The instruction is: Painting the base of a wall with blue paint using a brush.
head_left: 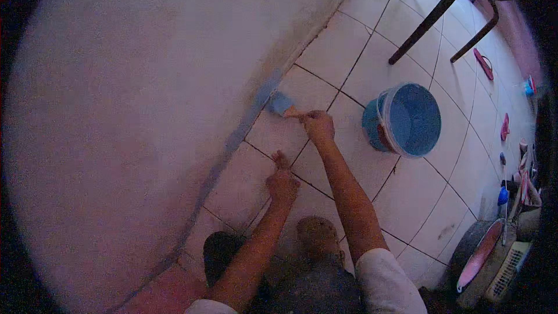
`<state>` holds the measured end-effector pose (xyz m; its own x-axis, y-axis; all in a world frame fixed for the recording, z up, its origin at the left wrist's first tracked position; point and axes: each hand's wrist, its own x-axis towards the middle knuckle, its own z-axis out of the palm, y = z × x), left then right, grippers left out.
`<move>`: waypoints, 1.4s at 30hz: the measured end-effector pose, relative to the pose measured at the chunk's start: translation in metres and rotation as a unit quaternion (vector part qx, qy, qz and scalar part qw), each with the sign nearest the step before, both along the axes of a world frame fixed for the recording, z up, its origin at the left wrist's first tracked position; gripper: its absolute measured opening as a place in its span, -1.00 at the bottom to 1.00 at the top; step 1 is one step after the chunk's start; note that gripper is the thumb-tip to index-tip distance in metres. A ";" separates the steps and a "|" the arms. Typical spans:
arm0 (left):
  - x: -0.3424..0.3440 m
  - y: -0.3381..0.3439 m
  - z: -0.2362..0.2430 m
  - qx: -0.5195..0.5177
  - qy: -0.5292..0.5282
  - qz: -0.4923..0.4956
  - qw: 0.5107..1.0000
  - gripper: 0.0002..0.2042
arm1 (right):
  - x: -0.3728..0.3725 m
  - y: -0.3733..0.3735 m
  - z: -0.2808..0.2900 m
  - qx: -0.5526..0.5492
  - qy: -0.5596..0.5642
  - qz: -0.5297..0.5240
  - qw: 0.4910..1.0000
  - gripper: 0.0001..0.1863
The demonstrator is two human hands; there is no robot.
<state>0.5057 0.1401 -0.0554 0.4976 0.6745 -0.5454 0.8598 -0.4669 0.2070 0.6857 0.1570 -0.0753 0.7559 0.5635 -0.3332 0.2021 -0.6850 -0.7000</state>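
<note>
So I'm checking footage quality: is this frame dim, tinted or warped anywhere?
Head view: dim with a pink-purple cast; the tile joints bow toward the dark rounded rim. The right hand holding the blue-bristled paintbrush looks soft, and so does the round blue plastic bucket.

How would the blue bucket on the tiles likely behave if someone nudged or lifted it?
The blue bucket looks like thin plastic, so probably light if empty; what it holds cannot be told. It stands on smooth floor tiles, so a nudge would likely slide it rather than tip it. Its wide mouth suggests the wall may flex when gripped.
</note>
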 end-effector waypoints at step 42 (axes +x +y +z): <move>0.000 0.003 -0.032 0.033 -0.051 -0.103 0.993 -0.03 | 0.083 -0.012 0.027 0.212 0.136 -0.182 0.950 -0.76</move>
